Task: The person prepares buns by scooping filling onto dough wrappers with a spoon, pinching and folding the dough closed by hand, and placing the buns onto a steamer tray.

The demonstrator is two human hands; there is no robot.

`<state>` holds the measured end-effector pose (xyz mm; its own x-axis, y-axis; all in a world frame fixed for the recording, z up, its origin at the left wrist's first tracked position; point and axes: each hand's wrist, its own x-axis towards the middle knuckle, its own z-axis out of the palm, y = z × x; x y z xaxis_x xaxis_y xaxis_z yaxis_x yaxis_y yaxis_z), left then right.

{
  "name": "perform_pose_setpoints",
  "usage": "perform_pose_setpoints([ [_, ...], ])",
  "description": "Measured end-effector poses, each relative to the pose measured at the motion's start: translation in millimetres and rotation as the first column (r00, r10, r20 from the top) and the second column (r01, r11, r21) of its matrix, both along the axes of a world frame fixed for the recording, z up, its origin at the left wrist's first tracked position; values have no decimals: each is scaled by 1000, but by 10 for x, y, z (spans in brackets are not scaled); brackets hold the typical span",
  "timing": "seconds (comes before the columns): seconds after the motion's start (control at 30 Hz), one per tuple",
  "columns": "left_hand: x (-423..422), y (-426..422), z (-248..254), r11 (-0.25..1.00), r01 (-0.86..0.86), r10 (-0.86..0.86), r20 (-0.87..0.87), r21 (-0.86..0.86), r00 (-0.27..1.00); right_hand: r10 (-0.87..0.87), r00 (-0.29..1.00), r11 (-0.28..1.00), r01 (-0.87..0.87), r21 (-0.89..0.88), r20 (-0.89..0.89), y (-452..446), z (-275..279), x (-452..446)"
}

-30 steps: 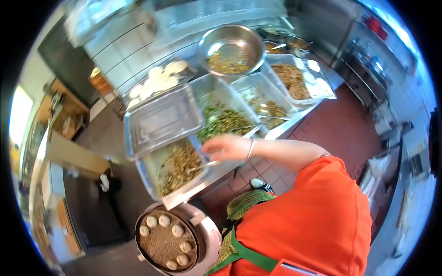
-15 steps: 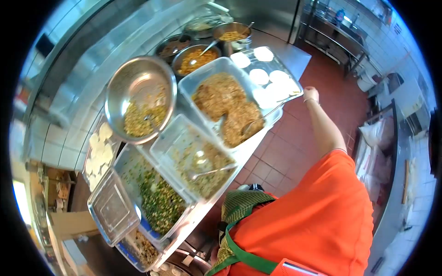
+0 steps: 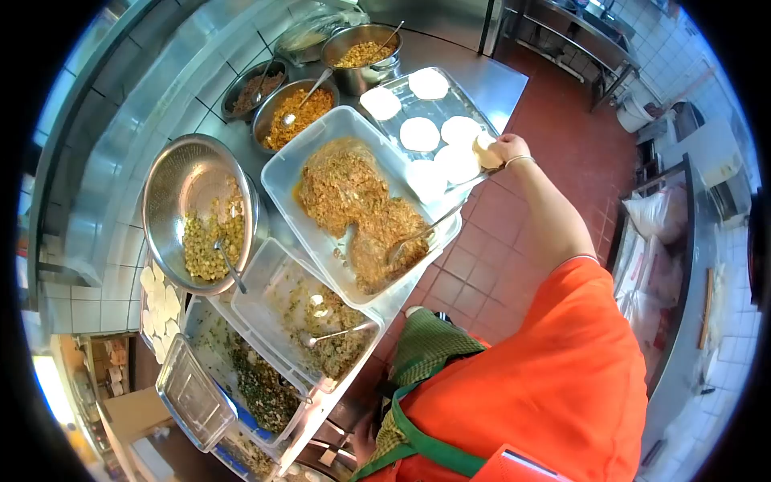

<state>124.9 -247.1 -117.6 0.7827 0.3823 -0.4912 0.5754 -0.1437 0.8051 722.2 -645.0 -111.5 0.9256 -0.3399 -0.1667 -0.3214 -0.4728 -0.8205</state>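
Right hand (image 3: 509, 150) pinches a dough round (image 3: 485, 151) by its edge — likely sparing the soft middle; left hand's (image 3: 365, 442) grip — cannot tell.

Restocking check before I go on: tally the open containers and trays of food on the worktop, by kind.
Plastic tubs: 4 (one only partly in view)
Round bowls or pots: 4
Trays of pale rounds: 2
Total: 10
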Motion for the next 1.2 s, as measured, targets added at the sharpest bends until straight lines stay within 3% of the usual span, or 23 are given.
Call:
perform_pose_setpoints([
  [0.1, 230, -62, 286, 997, -51, 51, -12, -56, 999, -124, 992, 780, 116, 615, -29, 58, 319, -185],
  [0.17, 538, -96, 515, 969, -123, 122, -16, -216, 992, -207, 975, 357, 157, 921, -86, 109, 407, -222],
  [0.23, 941, -239, 935, 974, -74, 101, 119, -214, 988, -216, 974, -59, -77, 995, 63, 214, 527, -308],
  [0.33, 1245, -297, 1036, 988, 8, 27, 226, -154, 974, -152, 984, -354, -146, 924, 98, 296, 454, -397],
  [0.37, 1368, -357, 1122, 978, 11, 48, 280, -208, 959, -121, 988, -364, -132, 922, 93, 348, 472, -361],
  [0.43, 1626, -470, 1312, 995, 76, -50, 309, -71, 950, -118, 991, 137, -54, 989, 71, 511, 602, -258],
  [0.5, 1888, -573, 1358, 992, 94, -119, 432, 78, 894, 66, 996, 122, -63, 991, 55, 728, 1000, -260],
  [0.57, 2253, -765, 1631, 998, 56, -62, 442, 26, 895, 259, 962, 230, -147, 962, 85, 1016, 1500, -416],
  [0.6, 2447, -892, 1608, 965, 14, 126, 511, -262, 850, 384, 903, 212, -290, 933, 194, 1158, 1529, -405],
  [0.63, 2663, -1027, 1587, 852, 7, 319, 529, -524, 787, 564, 744, 333, -601, 727, 357, 1212, 1437, -324],
  [0.67, 3011, -1136, 1635, 557, 31, 471, 346, -830, 812, 618, 689, 535, -721, 440, 379, 1307, 1529, -486],
  [0.7, 3281, -1271, 1652, 159, 44, 559, 127, -986, 819, 805, 239, 283, -959, 2, 543, 1433, 1662, -778],
  [0.73, 3338, -1346, 1411, 129, 194, 641, 231, -973, 732, 762, -245, 12, -920, -392, 600, 1563, 1793, -1059],
  [0.77, 3351, -1393, 1170, 117, 343, 714, 319, -932, 624, 779, -444, -175, -832, -526, 442, 1593, 1955, -1240],
  [0.8, 3367, -1449, 1374, 766, 177, 403, 676, -618, 617, 786, -514, -215, -749, -626, 345, 1548, 2002, -1323],
  [0.83, 3386, -1503, 1578, 996, -86, 36, 701, 37, 713, 790, -519, -242, -754, -611, 327, 1480, 2138, -1260],
  [0.87, 3340, -1484, 1554, 751, -4, 518, 586, -660, 623, 842, -427, -206, -819, -536, 330, 1428, 2079, -1160],
  [0.9, 3255, -1445, 1496, 98, 144, 790, 165, -985, 590, 888, -331, -163, -877, -453, 321, 1365, 1932, -1045],
  [0.93, 3164, -1436, 1388, 267, 35, 818, 245, -963, 520, 920, -277, -114, -867, -486, 277, 1310, 1661, -923],
  [0.97, 3044, -1389, 1236, 308, -4, 820, 264, -951, 507, 944, -324, -225, -778, -587, 68, 1283, 1538, -861],
  [1.03, 2972, -1369, 1235, 153, -32, 883, 122, -988, 454, 884, -370, -464, -617, -635, -287, 1296, 1436, -877],
  [1.13, 2874, -1301, 1110, 155, -10, 907, 138, -988, 397, 762, -357, -638, -555, -534, -540, 1449, 1452, -971],
  [1.2, 2780, -1284, 1061, 179, -36, 895, 148, -983, 420, 814, -353, -580, -522, -625, -461, 1473, 1326, -1003],
])
